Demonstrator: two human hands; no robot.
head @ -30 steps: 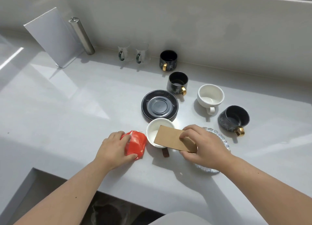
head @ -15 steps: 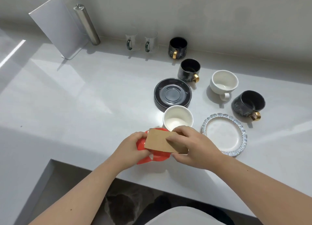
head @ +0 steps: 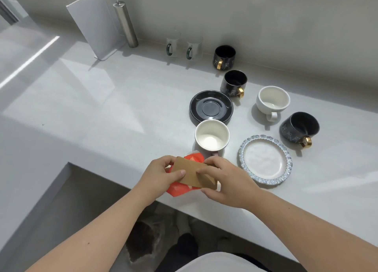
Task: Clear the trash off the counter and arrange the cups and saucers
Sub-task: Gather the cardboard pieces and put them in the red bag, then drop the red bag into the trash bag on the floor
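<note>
My left hand (head: 158,176) and my right hand (head: 226,181) meet over the counter's front edge. Both pinch a brown cardboard piece (head: 194,174). A crumpled red wrapper (head: 180,188) sits under the card, gripped by my left hand. Just behind stands a white cup (head: 211,135). Beyond it lie a black saucer (head: 211,106) and, to the right, a white saucer with a blue frilled rim (head: 266,160). Three black cups with gold handles (head: 234,83) (head: 224,56) (head: 299,129) and a second white cup (head: 273,101) stand further back and right.
Two clear mugs with dark handles (head: 172,46) (head: 194,48) stand by the back wall. A white board (head: 95,23) and a steel cylinder (head: 125,24) lean at the back left. The counter (head: 102,100) ends near my hands, with a dark floor below.
My left hand lifted the red wrapper off the counter and drew it toward me. My right hand brought the brown card over it, and my left hand now grips the card too.
</note>
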